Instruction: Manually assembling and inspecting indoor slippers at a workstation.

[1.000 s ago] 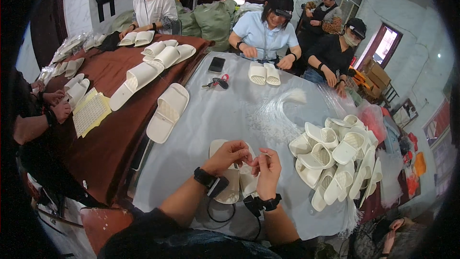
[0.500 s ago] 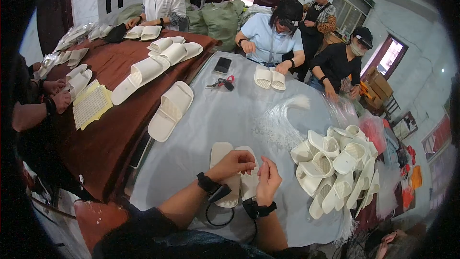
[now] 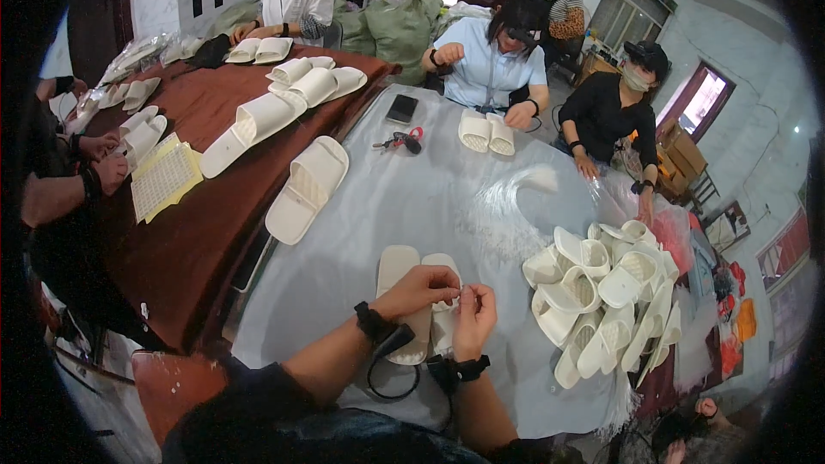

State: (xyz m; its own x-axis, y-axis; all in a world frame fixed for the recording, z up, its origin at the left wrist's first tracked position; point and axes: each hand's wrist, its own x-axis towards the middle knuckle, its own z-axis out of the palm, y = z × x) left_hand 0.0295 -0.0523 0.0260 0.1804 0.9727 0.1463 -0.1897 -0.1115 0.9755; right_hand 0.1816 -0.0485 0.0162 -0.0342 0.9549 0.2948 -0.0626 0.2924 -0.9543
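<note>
A pair of white slippers point(image 3: 400, 273) lies side by side on the grey table sheet point(image 3: 430, 189) in front of me. My left hand point(image 3: 418, 290) rests over the toe band of the right slipper, fingers pinched at its edge. My right hand point(image 3: 475, 318) meets it there, fingertips closed on the same spot of the band. Both wrists wear black bands, and a black cable point(image 3: 391, 382) loops from the left one.
A heap of white slippers point(image 3: 606, 292) lies to the right. Stacked slippers point(image 3: 305, 189) sit to the left at the edge of the brown table point(image 3: 189, 241). A phone point(image 3: 401, 109), keys point(image 3: 397, 141) and another pair point(image 3: 485, 132) lie farther off. Several people sit around.
My hands and the slipper pair stay together at the near edge, fingers shifting slightly on the band. The view has tilted a little; the person opposite raised a hand.
</note>
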